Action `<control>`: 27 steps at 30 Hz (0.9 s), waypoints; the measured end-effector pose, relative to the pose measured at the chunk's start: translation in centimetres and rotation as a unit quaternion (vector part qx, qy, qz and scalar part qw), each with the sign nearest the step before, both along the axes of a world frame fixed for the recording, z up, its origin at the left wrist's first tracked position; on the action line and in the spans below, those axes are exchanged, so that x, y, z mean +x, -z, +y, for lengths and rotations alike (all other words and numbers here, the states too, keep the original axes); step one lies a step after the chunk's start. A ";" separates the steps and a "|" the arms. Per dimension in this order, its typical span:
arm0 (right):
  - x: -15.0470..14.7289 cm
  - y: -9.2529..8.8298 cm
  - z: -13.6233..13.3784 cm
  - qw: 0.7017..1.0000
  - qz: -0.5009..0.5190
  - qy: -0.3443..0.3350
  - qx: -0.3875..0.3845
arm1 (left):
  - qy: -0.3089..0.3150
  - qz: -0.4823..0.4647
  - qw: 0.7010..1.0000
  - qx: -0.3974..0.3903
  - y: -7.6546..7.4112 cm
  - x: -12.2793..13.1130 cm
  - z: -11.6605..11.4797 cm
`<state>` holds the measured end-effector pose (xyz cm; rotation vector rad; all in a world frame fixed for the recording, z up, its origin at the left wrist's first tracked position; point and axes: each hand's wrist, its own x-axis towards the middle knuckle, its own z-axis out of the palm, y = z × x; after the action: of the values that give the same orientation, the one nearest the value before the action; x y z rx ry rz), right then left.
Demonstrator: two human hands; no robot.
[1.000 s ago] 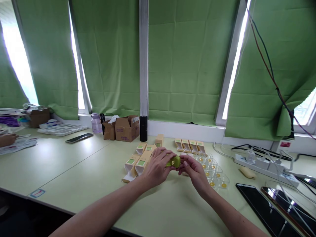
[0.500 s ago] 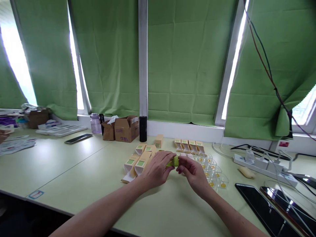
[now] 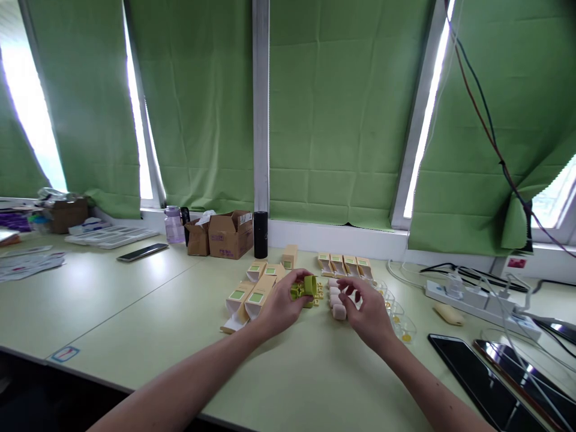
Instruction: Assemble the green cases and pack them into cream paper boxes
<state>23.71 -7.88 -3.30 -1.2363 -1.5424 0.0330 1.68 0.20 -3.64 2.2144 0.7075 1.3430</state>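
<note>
My left hand (image 3: 282, 307) is closed around a yellow-green plastic piece (image 3: 309, 285) with a round, cup-like end facing right. Small yellow-green parts (image 3: 318, 294) lie on the table just beyond it. My right hand (image 3: 368, 309) is bent above the table, thumb and fingers apart, with nothing visible between them. Its fingertips are close to a row of small pale pink rounded pieces (image 3: 339, 312); whether they touch one is unclear. Clear plastic cups with yellow centres (image 3: 407, 332) stand behind and right of this hand, partly hidden by it. Opened cardboard boxes with green labels (image 3: 257, 298) lie beside my left hand.
Several more small boxes (image 3: 351, 267) stand in a row at the back. A black cylinder (image 3: 260, 235) and a brown carton (image 3: 231, 235) are near the wall. To the right lie a power strip (image 3: 483, 306), cables and a dark tablet (image 3: 468, 378). A phone (image 3: 143, 252) rests at left.
My hands have moved apart: the right hand has left the yellow-green piece and shifted right toward the pale pieces. The left hand has turned, still holding the piece, uncovering small parts behind it.
</note>
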 end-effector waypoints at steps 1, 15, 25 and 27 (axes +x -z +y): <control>0.3 -0.2 -0.1 0.997 -0.064 0.031 -0.002 | 0.007 -0.015 1.000 -0.020 0.1 0.0 0.3; -0.1 0.9 -0.2 0.885 -0.420 0.158 -0.127 | 0.059 -0.113 0.985 -0.113 0.3 0.4 1.1; -0.1 1.3 0.2 0.902 -0.394 0.140 -0.109 | 0.059 -0.117 0.986 -0.106 0.4 0.4 1.3; -0.1 1.2 0.3 0.938 -0.314 0.116 -0.089 | 0.056 -0.118 0.986 -0.102 0.4 0.5 1.3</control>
<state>23.59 -7.57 -4.50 -1.6708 -1.9496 -0.4242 2.13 1.54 -4.04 1.8688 0.5941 1.3818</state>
